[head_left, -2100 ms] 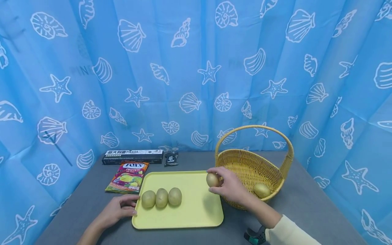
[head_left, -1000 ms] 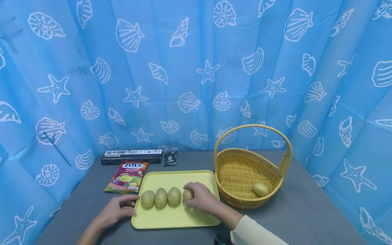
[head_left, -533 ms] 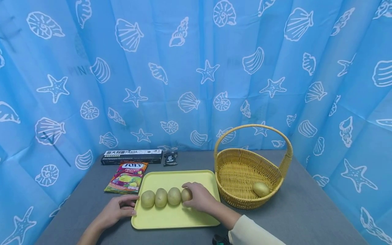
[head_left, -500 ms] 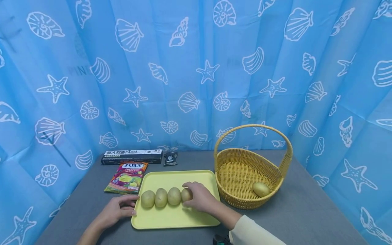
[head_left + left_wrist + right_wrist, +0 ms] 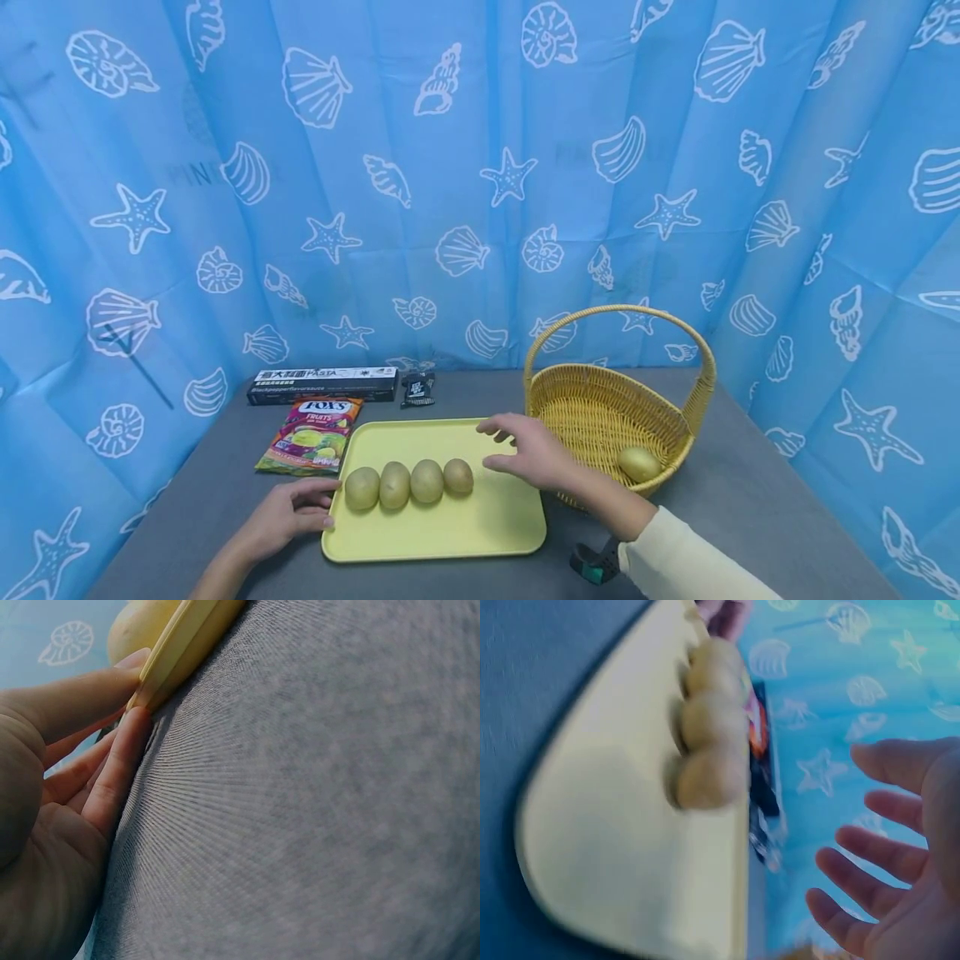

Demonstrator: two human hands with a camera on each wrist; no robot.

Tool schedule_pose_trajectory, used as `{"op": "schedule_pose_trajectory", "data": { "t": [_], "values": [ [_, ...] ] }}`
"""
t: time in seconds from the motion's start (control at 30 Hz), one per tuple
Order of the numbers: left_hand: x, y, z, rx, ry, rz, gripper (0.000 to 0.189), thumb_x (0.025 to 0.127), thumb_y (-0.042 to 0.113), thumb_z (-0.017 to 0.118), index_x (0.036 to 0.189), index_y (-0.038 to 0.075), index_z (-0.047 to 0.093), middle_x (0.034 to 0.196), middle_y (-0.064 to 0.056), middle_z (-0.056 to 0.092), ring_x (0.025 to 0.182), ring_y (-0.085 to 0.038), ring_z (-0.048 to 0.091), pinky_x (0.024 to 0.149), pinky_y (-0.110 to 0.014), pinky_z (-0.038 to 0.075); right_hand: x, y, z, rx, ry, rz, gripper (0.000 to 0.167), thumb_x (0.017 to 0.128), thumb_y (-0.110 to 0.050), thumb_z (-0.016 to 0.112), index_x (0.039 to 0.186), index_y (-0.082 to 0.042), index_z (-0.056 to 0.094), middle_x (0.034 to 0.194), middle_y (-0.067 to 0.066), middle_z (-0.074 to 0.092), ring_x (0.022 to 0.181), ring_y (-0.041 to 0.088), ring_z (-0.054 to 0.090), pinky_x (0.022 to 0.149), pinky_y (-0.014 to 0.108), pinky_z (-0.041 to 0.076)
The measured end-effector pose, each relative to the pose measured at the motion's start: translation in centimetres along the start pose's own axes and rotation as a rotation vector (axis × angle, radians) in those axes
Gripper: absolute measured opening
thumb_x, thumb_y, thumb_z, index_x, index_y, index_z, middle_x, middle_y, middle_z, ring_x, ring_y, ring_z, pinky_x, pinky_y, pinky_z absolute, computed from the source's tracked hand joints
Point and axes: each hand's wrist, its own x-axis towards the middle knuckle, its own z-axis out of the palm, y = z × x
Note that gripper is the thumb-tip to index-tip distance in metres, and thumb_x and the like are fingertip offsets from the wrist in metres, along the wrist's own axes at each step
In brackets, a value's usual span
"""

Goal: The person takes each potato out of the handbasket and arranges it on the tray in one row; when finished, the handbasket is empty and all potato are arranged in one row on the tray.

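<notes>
Several yellow-brown potatoes (image 5: pixel 427 481) lie in a row on a pale yellow tray (image 5: pixel 435 533); the rightmost potato (image 5: pixel 458 477) is a little smaller in the head view. My left hand (image 5: pixel 288 512) pinches the tray's left rim, thumb over the edge and a finger against its outer side in the left wrist view. Over the tray's right part hangs my right hand (image 5: pixel 532 454), holding nothing, fingers spread in the right wrist view. To its right a yellow wicker basket (image 5: pixel 577 425) with a tall handle holds one potato (image 5: pixel 640 464).
Behind the tray's left end lies a Fox's sweets bag (image 5: pixel 311 435). A dark pasta box (image 5: pixel 322 386) and a small black packet (image 5: pixel 418 389) lie at the back of the grey table, before a blue shell-print curtain (image 5: pixel 480 167).
My right hand has carried a potato from beside the basket to the right end of the row, let go, and drawn back to the right. My left hand stays at the tray's rim.
</notes>
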Motion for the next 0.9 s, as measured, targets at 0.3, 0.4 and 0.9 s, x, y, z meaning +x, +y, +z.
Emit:
{"op": "schedule_pose_trajectory", "data": {
  "t": [0.3, 0.4, 0.9],
  "values": [
    [-0.2, 0.4, 0.1, -0.021, -0.006, -0.003, 0.057, 0.085, 0.017, 0.076, 0.130, -0.010, 0.054, 0.116, -0.019, 0.062, 0.096, -0.018, 0.064, 0.079, -0.026, 0.054, -1.5, 2.1, -5.7, -0.020, -0.093, 0.045, 0.036, 0.089, -0.018, 0.070, 0.122, -0.005, 0.063, 0.119, 0.012, 0.062, 0.107, 0.033, 0.058, 0.087, 0.049, 0.051],
    [-0.2, 0.4, 0.1, -0.040, -0.009, -0.002, 0.058, 0.084, 0.014, 0.076, 0.131, -0.011, 0.053, 0.116, -0.021, 0.062, 0.097, -0.023, 0.064, 0.078, -0.027, 0.054, -2.0, 3.5, -7.1, -0.051, -0.084, 0.072, 0.038, 0.089, -0.021, 0.071, 0.122, -0.004, 0.063, 0.119, 0.013, 0.062, 0.106, 0.034, 0.059, 0.085, 0.048, 0.052],
    [-0.2, 0.2, 0.1, -0.056, -0.014, 0.012, 0.057, 0.085, 0.013, 0.075, 0.131, -0.011, 0.053, 0.114, -0.020, 0.063, 0.096, -0.021, 0.064, 0.078, -0.027, 0.054, -4.7, 8.8, -9.8, -0.218, -0.300, 0.294, 0.042, 0.084, -0.018, 0.076, 0.121, -0.002, 0.063, 0.122, 0.015, 0.061, 0.117, 0.042, 0.052, 0.096, 0.058, 0.042]
  ]
}}
